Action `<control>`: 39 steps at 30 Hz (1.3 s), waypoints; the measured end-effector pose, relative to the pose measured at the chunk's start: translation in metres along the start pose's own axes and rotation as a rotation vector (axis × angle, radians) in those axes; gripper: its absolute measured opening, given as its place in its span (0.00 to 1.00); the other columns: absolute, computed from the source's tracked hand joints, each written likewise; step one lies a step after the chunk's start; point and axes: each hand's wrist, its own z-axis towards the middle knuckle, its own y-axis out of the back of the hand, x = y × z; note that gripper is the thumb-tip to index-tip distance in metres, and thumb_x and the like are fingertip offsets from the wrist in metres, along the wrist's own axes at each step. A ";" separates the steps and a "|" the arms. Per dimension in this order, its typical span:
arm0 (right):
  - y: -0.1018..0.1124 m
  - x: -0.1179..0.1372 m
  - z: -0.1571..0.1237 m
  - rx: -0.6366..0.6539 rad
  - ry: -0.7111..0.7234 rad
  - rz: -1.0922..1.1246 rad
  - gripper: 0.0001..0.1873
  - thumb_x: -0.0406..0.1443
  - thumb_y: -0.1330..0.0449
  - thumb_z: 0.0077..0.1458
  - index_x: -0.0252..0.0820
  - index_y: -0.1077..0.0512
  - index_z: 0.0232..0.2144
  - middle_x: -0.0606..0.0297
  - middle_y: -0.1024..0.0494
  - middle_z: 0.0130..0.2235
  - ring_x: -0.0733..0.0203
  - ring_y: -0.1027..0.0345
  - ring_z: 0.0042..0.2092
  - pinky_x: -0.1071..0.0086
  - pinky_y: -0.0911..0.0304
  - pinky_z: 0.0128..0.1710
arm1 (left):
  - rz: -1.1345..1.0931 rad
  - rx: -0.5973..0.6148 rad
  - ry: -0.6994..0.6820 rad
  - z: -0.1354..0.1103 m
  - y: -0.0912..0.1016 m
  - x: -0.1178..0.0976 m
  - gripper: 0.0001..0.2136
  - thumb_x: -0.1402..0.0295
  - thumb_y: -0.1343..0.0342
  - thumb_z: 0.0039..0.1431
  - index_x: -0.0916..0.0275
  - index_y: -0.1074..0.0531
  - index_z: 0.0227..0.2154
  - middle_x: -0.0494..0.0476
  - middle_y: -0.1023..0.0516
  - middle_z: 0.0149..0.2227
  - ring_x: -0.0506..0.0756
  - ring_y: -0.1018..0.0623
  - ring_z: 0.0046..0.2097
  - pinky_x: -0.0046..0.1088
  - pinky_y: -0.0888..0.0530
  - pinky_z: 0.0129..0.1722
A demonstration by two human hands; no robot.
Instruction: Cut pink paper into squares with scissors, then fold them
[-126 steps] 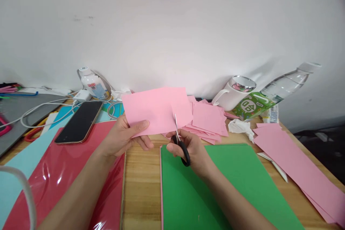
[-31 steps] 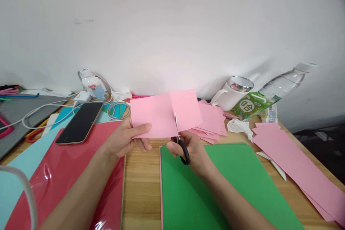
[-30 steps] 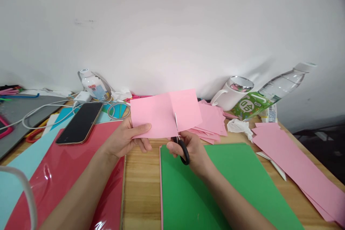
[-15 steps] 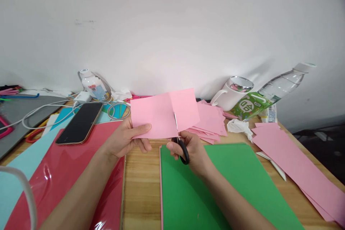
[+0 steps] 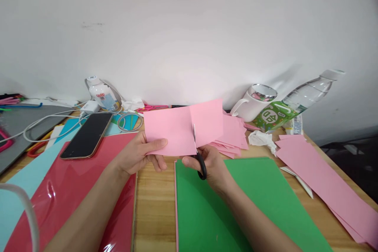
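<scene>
My left hand (image 5: 141,154) pinches the lower left edge of a pink paper strip (image 5: 171,128), thumb on its front, and holds it upright above the table. My right hand (image 5: 208,163) is closed round black-handled scissors (image 5: 200,162), whose blades run up into the paper at its middle. The cut splits the strip nearly to its top edge, and the right piece (image 5: 208,122) hangs slightly apart. A pile of cut pink squares (image 5: 234,132) lies just behind the scissors.
A green sheet (image 5: 245,204) lies under my right arm, a red glossy sheet (image 5: 73,193) and a phone (image 5: 87,134) to the left. Long pink strips (image 5: 321,181), a white mug (image 5: 255,102), a tilted water bottle (image 5: 307,94), crumpled tissue (image 5: 261,138) and cables (image 5: 44,120) lie around.
The scissors have cut further up through the pink strip, and the right piece has swung a little up and away. Both hands stayed nearly in place.
</scene>
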 end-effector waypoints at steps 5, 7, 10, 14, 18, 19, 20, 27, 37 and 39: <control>0.000 -0.002 0.000 -0.007 0.019 0.028 0.23 0.39 0.28 0.31 0.38 0.27 0.33 0.60 0.22 0.33 0.57 0.31 0.34 0.67 0.37 0.32 | 0.011 0.000 0.007 -0.001 0.000 -0.001 0.08 0.67 0.39 0.49 0.69 0.26 0.29 0.56 0.25 0.14 0.51 0.27 0.14 0.18 0.31 0.12; 0.000 -0.002 0.000 0.007 0.021 0.028 0.24 0.39 0.28 0.31 0.39 0.27 0.34 0.59 0.22 0.34 0.56 0.31 0.36 0.67 0.37 0.33 | 0.015 0.008 0.003 -0.002 -0.001 -0.003 0.08 0.67 0.40 0.49 0.68 0.26 0.28 0.56 0.25 0.14 0.50 0.28 0.14 0.18 0.32 0.12; 0.000 -0.001 0.000 0.017 0.014 0.019 0.23 0.39 0.28 0.31 0.39 0.28 0.32 0.60 0.22 0.31 0.55 0.31 0.36 0.68 0.37 0.33 | 0.017 0.012 -0.006 -0.002 -0.001 -0.004 0.07 0.68 0.39 0.49 0.67 0.25 0.27 0.56 0.25 0.14 0.49 0.28 0.13 0.17 0.32 0.11; 0.001 -0.001 0.000 -0.004 -0.015 0.018 0.22 0.39 0.28 0.29 0.38 0.28 0.30 0.63 0.24 0.28 0.59 0.33 0.31 0.69 0.38 0.31 | 0.018 -0.001 -0.011 -0.002 0.000 -0.003 0.07 0.67 0.40 0.49 0.67 0.26 0.23 0.56 0.26 0.13 0.49 0.29 0.12 0.16 0.34 0.11; 0.001 -0.002 0.001 -0.027 -0.039 0.038 0.23 0.36 0.27 0.28 0.37 0.29 0.29 0.67 0.27 0.26 0.65 0.37 0.28 0.73 0.41 0.28 | 0.013 0.002 -0.007 -0.001 0.002 -0.002 0.09 0.67 0.40 0.49 0.68 0.28 0.20 0.56 0.26 0.12 0.48 0.30 0.12 0.15 0.34 0.11; 0.001 -0.003 0.001 -0.029 -0.040 0.042 0.22 0.36 0.27 0.27 0.37 0.29 0.29 0.68 0.28 0.25 0.66 0.38 0.28 0.74 0.43 0.27 | 0.012 0.005 -0.009 -0.001 0.002 -0.001 0.10 0.67 0.40 0.49 0.68 0.28 0.19 0.55 0.27 0.12 0.48 0.30 0.12 0.15 0.34 0.11; 0.001 -0.003 0.002 -0.029 -0.041 0.046 0.22 0.35 0.27 0.28 0.37 0.30 0.28 0.69 0.29 0.24 0.67 0.40 0.27 0.74 0.44 0.26 | 0.010 0.005 -0.012 -0.001 0.002 -0.001 0.10 0.67 0.40 0.49 0.68 0.29 0.19 0.55 0.27 0.12 0.48 0.30 0.12 0.15 0.34 0.11; 0.002 -0.003 0.001 0.010 -0.026 0.061 0.22 0.36 0.28 0.30 0.37 0.30 0.31 0.68 0.27 0.27 0.67 0.38 0.29 0.74 0.43 0.28 | 0.003 0.004 -0.017 -0.001 0.002 -0.001 0.09 0.66 0.39 0.48 0.69 0.27 0.21 0.55 0.26 0.12 0.49 0.29 0.12 0.17 0.33 0.11; 0.006 0.001 0.003 0.113 -0.052 -0.055 0.20 0.44 0.30 0.34 0.38 0.32 0.26 0.69 0.30 0.22 0.66 0.38 0.25 0.72 0.44 0.27 | 0.031 -0.052 -0.086 -0.001 0.000 -0.006 0.09 0.67 0.37 0.46 0.70 0.27 0.25 0.57 0.23 0.17 0.52 0.25 0.16 0.22 0.27 0.15; 0.006 0.000 0.003 0.099 -0.048 -0.061 0.20 0.44 0.30 0.33 0.38 0.31 0.26 0.68 0.29 0.23 0.66 0.38 0.26 0.72 0.43 0.27 | 0.031 -0.044 -0.075 -0.002 0.001 -0.006 0.09 0.68 0.37 0.46 0.70 0.27 0.26 0.57 0.23 0.17 0.52 0.26 0.15 0.21 0.27 0.14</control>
